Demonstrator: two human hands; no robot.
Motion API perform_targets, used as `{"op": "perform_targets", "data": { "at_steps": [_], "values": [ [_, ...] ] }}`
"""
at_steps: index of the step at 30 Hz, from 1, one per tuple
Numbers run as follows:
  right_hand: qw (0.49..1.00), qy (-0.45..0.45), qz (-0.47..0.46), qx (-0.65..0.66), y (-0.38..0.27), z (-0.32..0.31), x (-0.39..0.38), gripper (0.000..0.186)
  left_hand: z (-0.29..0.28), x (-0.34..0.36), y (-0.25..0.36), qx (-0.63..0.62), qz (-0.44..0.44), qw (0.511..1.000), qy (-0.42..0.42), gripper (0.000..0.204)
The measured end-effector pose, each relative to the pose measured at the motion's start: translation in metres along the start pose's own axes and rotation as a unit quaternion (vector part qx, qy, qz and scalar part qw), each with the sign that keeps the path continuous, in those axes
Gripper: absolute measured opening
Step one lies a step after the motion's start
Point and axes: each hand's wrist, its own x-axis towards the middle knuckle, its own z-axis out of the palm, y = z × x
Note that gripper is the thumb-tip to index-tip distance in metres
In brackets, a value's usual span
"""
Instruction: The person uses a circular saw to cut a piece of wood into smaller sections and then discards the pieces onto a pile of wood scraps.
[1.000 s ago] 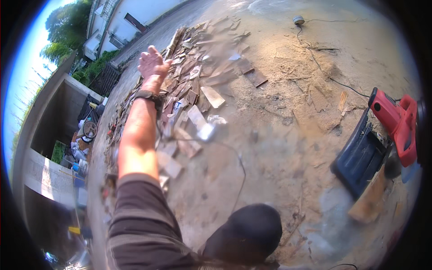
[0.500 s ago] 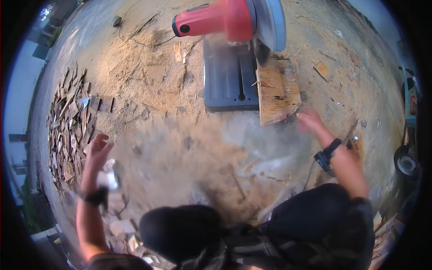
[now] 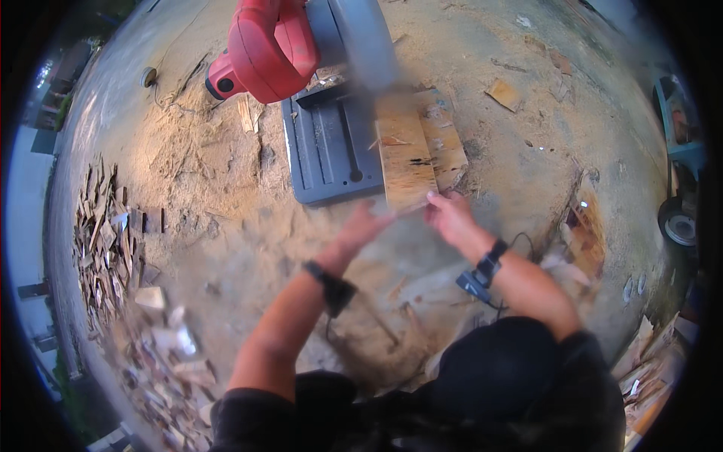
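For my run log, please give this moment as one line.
left hand: reaching for board | right hand: at board edge | saw: raised

You've got bare, sawdust-covered ground (image 3: 226,226) carrying everything here. The red chop saw (image 3: 271,45) sits straight on it with its grey base plate (image 3: 327,151), and a wooden board (image 3: 407,162) lies over the plate's right edge. A heap of wood offcuts (image 3: 105,241) is piled off to your left, with loose scraps (image 3: 504,94) scattered upper right.
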Motion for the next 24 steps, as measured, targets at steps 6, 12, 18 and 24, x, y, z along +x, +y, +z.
{"op": "perform_targets", "data": {
  "at_steps": [6, 12, 18, 24],
  "values": [
    [0.994, -0.065, 0.07, -0.048, 0.002, 0.01, -0.054, 0.02, 0.035, 0.005, -0.009, -0.315, 0.018, 0.947, -0.056, 0.062],
    [0.908, -0.151, 0.228, -0.317, 0.002, -0.036, -0.082, 0.024, 0.017, -0.028, -0.038, -0.095, 0.031, 0.989, -0.107, 0.045],
    [0.891, -0.115, 0.203, -0.39, -0.007, -0.074, -0.083, 0.029, -0.088, -0.076, -0.062, 0.272, 0.116, 0.951, -0.091, 0.048],
    [0.88, -0.155, 0.119, -0.432, -0.007, -0.119, -0.053, 0.02, -0.295, -0.286, -0.059, 0.477, -0.183, 0.845, 0.161, 0.032]
  ]
}}
